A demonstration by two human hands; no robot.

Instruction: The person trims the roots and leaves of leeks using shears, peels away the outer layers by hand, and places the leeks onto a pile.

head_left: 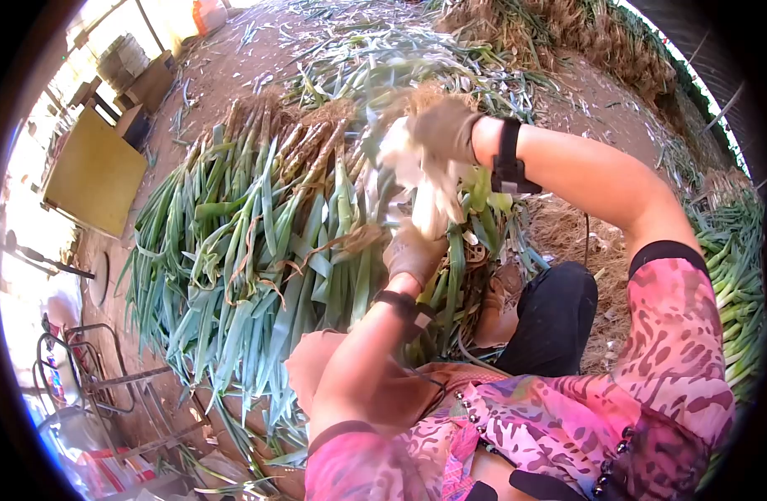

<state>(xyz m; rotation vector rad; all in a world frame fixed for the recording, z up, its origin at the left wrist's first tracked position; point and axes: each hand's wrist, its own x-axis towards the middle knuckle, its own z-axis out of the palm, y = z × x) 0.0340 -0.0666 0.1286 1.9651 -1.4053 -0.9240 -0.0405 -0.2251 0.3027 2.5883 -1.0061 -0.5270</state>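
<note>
My left hand (414, 254), in a brownish glove, is closed around the lower part of a green onion (434, 207) with a pale stalk. At its upper, root end, my right hand (444, 130), also gloved, is closed on the stalk and its loose outer skin; motion blurs the fingertips. Whitish peel (400, 154) hangs blurred beside the right hand. Just left of both hands lies a big heap of green onions (258, 217), roots pointing away from me and green leaves toward me.
Peeled leaves and scraps (350, 63) lie on the dirt floor ahead. Bundled onions (734, 284) line the right side, with more stacked at the far right. At left stand a yellow board (95, 171) and a metal frame (108, 376). My bent knee (559, 309) is close by.
</note>
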